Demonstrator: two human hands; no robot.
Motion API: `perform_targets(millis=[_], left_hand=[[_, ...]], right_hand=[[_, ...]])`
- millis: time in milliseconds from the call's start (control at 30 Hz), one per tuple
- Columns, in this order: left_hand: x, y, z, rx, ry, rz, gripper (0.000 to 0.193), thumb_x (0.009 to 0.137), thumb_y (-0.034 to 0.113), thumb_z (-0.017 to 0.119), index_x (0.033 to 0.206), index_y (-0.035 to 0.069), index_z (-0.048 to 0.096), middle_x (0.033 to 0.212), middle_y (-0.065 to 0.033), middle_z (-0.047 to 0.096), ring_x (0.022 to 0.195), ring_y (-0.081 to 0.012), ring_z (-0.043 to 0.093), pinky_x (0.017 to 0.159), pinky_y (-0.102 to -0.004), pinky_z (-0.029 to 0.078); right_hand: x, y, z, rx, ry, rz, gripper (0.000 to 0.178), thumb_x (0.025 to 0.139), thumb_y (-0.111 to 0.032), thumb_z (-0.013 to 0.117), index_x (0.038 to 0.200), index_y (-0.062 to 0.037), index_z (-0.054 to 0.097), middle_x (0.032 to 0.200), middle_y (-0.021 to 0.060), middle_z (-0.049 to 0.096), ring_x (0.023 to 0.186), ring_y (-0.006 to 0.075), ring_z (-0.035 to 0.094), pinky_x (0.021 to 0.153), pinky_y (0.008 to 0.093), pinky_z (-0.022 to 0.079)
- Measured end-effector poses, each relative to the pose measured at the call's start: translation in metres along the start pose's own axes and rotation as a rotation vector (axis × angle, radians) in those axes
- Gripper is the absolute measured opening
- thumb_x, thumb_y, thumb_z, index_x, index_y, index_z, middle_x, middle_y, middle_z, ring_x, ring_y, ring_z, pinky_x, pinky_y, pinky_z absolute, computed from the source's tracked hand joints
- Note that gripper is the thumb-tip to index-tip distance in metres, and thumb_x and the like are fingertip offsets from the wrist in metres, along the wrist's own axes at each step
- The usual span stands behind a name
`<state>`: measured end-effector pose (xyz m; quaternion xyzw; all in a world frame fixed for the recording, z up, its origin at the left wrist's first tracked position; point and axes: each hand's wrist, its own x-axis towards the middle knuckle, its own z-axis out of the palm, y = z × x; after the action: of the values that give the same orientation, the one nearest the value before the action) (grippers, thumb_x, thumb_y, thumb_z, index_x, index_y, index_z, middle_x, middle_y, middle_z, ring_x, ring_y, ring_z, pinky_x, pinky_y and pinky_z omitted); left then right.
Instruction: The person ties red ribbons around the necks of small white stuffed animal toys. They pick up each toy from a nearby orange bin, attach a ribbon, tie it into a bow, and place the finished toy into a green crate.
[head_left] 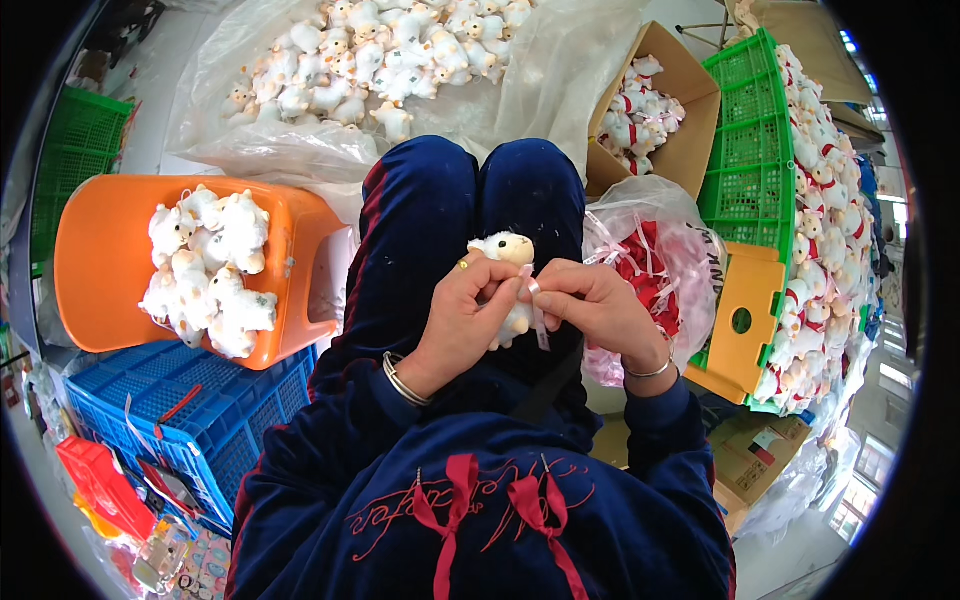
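On my lap a small white plush sheep (502, 247) lies with its head away from me. A thin pale pink ribbon (531, 286) crosses its neck, one end hanging down over its body. My left hand (474, 305) pinches the ribbon at the sheep's neck, thumb and forefinger together. From the other side my right hand (590, 303) also pinches the ribbon, its fingertips almost meeting those of the left. The fingers hide part of the sheep's body and the point where the ribbon crosses.
An orange stool (100, 270) at left bears several plush sheep. A plastic sheet (540, 90) with many more lies ahead. At right stand a bag of red and pink ribbons (650, 270), a cardboard box (690, 125) and a green crate (745, 150). A blue crate (250, 400) sits lower left.
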<state>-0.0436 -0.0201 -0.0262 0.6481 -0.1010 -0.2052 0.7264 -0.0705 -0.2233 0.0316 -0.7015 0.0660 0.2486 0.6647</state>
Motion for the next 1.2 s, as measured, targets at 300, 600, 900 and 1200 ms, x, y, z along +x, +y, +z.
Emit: perform_targets(millis=[300,600,900,1200], left_hand=[[0.001,0.002,0.000,0.048,-0.023,0.017,0.011,0.097,0.006,0.069,0.105,0.000,0.072,0.086,-0.0005,0.059,0.073,-0.0062,0.058,0.069,-0.0223,0.047],[0.003,0.004,-0.003,0.086,-0.089,0.022,0.012,0.097,0.009,0.069,0.105,0.001,0.073,0.085,-0.0026,0.059,0.072,-0.0099,0.056,0.069,-0.0253,0.046],[0.011,0.007,-0.017,0.220,-0.251,0.150,0.009,0.093,0.008,0.072,0.101,0.007,0.075,0.086,-0.0053,0.058,0.083,-0.0189,0.058,0.075,-0.0305,0.047],[0.015,0.005,-0.017,0.354,-0.275,0.312,0.011,0.088,0.005,0.075,0.099,0.007,0.075,0.086,-0.0056,0.057,0.085,-0.0230,0.058,0.075,-0.0332,0.049]], right_hand=[[-0.002,0.001,0.020,0.068,0.231,-0.034,0.019,0.097,-0.001,0.068,0.115,0.0015,0.065,0.090,0.0030,0.067,0.076,0.0071,0.065,0.069,0.0223,0.053],[-0.002,0.001,0.016,-0.527,0.363,-0.244,0.010,0.093,-0.006,0.071,0.102,-0.0019,0.070,0.089,0.0070,0.067,0.076,0.0169,0.066,0.066,0.0278,0.050],[0.003,-0.027,0.011,-0.394,0.202,0.053,0.009,0.096,-0.010,0.065,0.100,-0.0026,0.067,0.075,0.0081,0.068,0.064,0.0164,0.066,0.059,0.0283,0.050],[0.003,-0.030,0.013,-0.528,0.148,0.006,0.008,0.100,-0.009,0.061,0.100,-0.0016,0.064,0.077,0.0082,0.068,0.068,0.0179,0.067,0.063,0.0306,0.051]])
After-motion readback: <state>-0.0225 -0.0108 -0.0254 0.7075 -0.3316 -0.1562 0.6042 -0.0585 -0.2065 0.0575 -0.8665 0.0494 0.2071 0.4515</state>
